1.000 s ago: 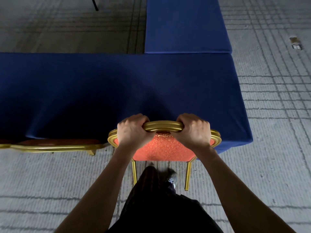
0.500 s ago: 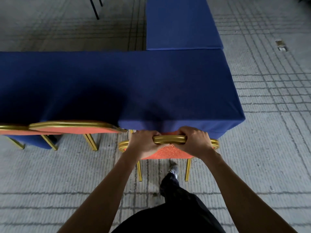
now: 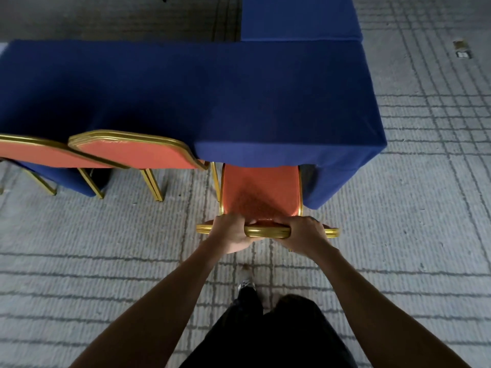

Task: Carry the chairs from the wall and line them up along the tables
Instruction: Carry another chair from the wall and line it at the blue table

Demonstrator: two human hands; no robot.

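**Chair at the counter's edge, both hands on its back**

My fingers (image 3: 229, 223) are clenched over the gold top rail (image 3: 267, 231) of the chair (image 3: 261, 192). The left hand (image 3: 231, 235) and right hand (image 3: 305, 233) grasp it side by side, with a short stretch of rail bare between them.

The chair is straight ahead of me, and neither hand is nearer to it than the other. Its rail runs crosswise, roughly parallel to the long edge of the counter (image 3: 212, 102). Its red padding runs away from my hands and disappears under the hanging blue cloth (image 3: 332, 166).

On my left, the neighbouring chair (image 3: 132, 152) stands just beside mine, its corner close to my chair's frame. I judge that the next move is a straight push forward with even pressure from both hands. If the chair drifts left, the two frames could knock together.

I cannot tell whether all the legs are on the floor (image 3: 398, 235).
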